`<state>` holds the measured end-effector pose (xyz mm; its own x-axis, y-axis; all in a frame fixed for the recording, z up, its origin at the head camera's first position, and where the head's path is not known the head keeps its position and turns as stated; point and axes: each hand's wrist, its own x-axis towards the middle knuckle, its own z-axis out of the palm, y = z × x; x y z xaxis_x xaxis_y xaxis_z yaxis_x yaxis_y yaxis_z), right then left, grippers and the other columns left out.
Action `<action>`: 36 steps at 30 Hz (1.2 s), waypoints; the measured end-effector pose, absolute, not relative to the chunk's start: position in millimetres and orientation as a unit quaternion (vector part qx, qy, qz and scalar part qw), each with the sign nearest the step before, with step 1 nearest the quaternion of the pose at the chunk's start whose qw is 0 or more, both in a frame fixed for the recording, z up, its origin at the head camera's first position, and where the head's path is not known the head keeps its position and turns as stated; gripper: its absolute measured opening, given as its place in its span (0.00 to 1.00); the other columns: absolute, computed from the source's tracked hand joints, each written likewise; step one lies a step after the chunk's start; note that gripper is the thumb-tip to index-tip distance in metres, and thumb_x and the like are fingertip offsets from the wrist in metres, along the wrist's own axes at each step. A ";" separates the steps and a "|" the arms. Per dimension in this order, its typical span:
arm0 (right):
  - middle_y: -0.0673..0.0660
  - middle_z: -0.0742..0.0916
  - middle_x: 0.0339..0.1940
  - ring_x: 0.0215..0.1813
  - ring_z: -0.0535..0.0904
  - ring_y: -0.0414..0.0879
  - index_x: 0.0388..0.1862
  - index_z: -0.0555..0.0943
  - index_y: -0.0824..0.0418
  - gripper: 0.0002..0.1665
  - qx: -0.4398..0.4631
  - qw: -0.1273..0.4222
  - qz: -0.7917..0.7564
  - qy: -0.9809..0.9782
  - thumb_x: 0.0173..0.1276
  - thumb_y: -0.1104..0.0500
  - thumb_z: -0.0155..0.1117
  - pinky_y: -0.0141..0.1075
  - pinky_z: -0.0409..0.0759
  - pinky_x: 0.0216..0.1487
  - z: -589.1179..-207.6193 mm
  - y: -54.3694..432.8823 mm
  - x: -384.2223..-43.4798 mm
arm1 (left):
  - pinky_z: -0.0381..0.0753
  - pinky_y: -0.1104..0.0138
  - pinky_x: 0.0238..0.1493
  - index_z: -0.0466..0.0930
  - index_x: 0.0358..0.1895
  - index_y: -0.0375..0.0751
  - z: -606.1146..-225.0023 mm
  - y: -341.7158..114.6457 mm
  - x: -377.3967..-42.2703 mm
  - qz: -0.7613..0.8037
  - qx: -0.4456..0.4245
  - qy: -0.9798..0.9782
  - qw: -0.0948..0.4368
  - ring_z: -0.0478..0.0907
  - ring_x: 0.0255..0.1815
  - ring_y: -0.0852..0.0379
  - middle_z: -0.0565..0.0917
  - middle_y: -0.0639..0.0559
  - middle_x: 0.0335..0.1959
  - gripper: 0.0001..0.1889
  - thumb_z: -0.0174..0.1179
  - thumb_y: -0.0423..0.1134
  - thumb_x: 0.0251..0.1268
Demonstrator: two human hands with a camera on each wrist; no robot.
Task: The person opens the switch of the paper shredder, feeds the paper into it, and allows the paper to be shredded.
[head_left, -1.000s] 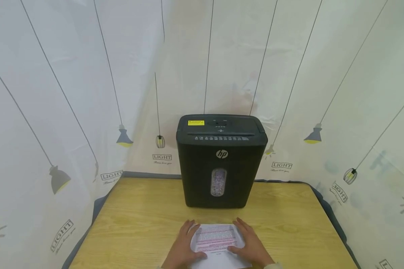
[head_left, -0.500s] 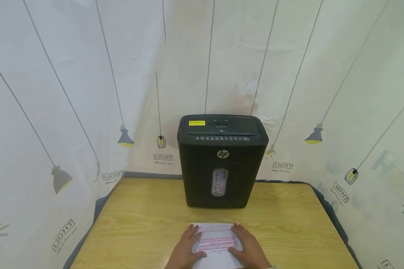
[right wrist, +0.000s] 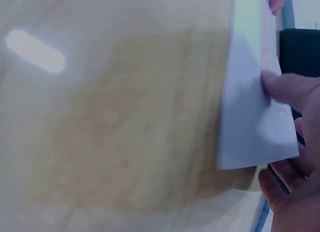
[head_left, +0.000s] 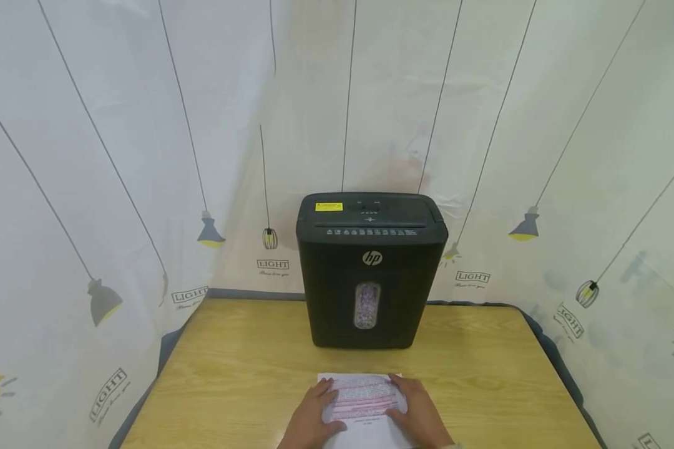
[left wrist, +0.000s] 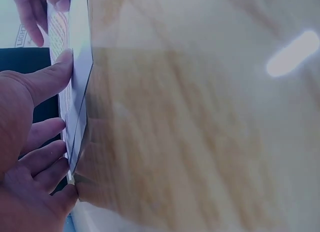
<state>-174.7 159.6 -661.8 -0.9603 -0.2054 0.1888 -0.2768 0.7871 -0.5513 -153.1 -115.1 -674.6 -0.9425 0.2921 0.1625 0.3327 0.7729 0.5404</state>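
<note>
Printed sheets of paper [head_left: 365,408], white with pink-marked lines of text, are low in the head view at the front of the table. My left hand [head_left: 314,416] grips their left side, thumb on top and fingers along the edge. On the other side my right hand [head_left: 421,415] holds them the same way. In the left wrist view, two layers of the paper [left wrist: 80,92] show slightly parted at the near end. The right wrist view shows the paper's [right wrist: 250,127] near corner standing out past my thumb. Beyond the hands stands a black HP paper shredder [head_left: 337,293].
The shredder's feed slot [head_left: 371,225] runs across its top, and shreds show through its front window [head_left: 367,305]. The wooden table [head_left: 230,374] reaches out on both sides. A cloth printed with hanging lamps [head_left: 118,156] encloses the back and sides.
Both hands have slid slightly toward me along the paper's sides, and its far corners now show past my fingertips. The shredder has stayed in place.
</note>
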 end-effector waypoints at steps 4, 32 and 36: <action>0.52 0.87 0.50 0.56 0.79 0.50 0.62 0.82 0.60 0.35 0.125 0.081 0.308 -0.940 0.52 0.61 0.80 0.49 0.80 0.61 -659.1 159.9 -180.2 | 0.72 0.46 0.71 0.80 0.64 0.38 -674.3 -114.9 -154.4 -0.287 -0.163 -0.943 0.037 0.70 0.74 0.39 0.76 0.44 0.72 0.38 0.77 0.53 0.49; 0.60 0.86 0.63 0.62 0.81 0.56 0.57 0.87 0.62 0.24 0.180 0.089 0.196 -0.960 0.62 0.55 0.75 0.54 0.81 0.60 -665.4 157.7 -174.3 | 0.72 0.46 0.71 0.80 0.64 0.39 -671.5 -113.4 -157.2 -0.295 -0.152 -0.943 0.028 0.71 0.73 0.40 0.77 0.44 0.71 0.38 0.78 0.51 0.48; 0.60 0.88 0.60 0.59 0.83 0.55 0.55 0.88 0.60 0.23 0.167 0.105 0.217 -0.956 0.60 0.57 0.76 0.52 0.82 0.58 -663.9 155.1 -173.1 | 0.72 0.45 0.70 0.80 0.64 0.39 -672.0 -113.5 -157.7 -0.293 -0.158 -0.942 0.035 0.72 0.72 0.39 0.77 0.44 0.71 0.37 0.77 0.51 0.48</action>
